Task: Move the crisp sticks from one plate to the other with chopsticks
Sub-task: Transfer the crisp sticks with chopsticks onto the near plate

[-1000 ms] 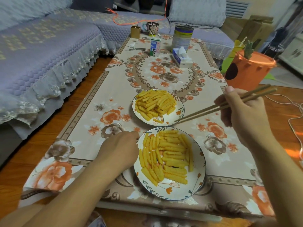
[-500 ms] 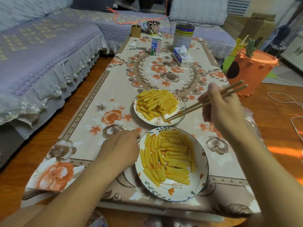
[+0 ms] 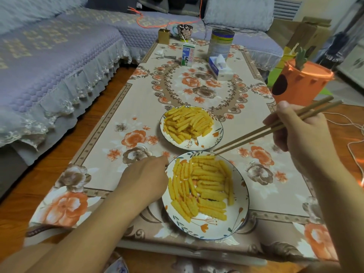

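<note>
Two white flowered plates sit on the table. The near plate [image 3: 216, 227] holds several yellow crisp sticks [image 3: 204, 186] spread flat. The far plate [image 3: 216, 134] carries a heap of crisp sticks [image 3: 187, 123]. My right hand [image 3: 301, 134] grips a pair of wooden chopsticks [image 3: 262, 133]; their tips lie at the far rim of the near plate, touching a stick there. My left hand [image 3: 143, 180] rests on the cloth against the near plate's left rim, fingers loosely curled, with one fingertip at the rim.
At the table's far end stand a milk carton [image 3: 188, 56], a tin can [image 3: 221, 44], a tissue box [image 3: 219, 67], a mug [image 3: 184, 31] and a small brown box [image 3: 163, 36]. An orange bin [image 3: 301, 83] stands right of the table. A sofa [image 3: 49, 62] runs along the left.
My right hand has swung the chopsticks back from the far plate to the far rim of the near plate. My left hand has stayed at the near plate.
</note>
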`<state>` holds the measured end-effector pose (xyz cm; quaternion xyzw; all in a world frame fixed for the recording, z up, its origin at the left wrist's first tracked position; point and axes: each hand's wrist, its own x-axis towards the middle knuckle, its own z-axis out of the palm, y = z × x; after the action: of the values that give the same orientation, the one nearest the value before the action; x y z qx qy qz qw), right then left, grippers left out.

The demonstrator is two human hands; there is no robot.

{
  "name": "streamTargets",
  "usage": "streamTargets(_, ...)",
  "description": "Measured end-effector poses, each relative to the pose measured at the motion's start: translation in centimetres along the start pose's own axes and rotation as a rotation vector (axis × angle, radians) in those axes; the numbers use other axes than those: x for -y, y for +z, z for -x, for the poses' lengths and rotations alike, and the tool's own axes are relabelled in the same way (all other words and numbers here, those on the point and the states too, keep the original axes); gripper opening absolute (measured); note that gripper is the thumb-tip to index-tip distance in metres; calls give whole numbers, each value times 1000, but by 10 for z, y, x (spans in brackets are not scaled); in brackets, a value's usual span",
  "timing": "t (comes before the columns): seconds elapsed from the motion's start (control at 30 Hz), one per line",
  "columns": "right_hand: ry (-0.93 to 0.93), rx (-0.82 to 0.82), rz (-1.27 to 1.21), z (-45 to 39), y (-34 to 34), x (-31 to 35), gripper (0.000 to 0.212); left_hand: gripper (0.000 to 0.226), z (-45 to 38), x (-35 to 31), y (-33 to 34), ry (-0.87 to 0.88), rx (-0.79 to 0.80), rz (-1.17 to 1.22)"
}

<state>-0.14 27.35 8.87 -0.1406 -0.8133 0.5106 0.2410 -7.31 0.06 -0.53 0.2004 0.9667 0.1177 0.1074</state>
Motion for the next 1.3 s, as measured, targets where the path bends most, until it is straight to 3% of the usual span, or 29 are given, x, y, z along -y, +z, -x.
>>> streamTargets(0.1, 3, -15, -58, -2, 14, -6, 46, 35, 0, 1, 0, -10, -4, -7)
streamTargets(0.33, -95, 135, -43, 1, 88, -17, 34, 37, -1, 5, 1, -16, 1, 11)
streamTargets(0.57, -120, 186, -2, -2, 121, -23, 39, 43, -3, 9, 1, -29, -4, 51)
streamTargets(0.73, -75, 85, -37, -5, 105, -16, 46, 41, -3, 9, -1, -29, -4, 46)
streamTargets(1.0, 9, -41, -121, -4, 23, -3, 54, 37, -1, 5, -1, -12, 0, 9)
streamTargets(1.3, 25, 71, 44, 0, 3, -14, 50, 36, 2, 0, -1, -7, -8, -11)
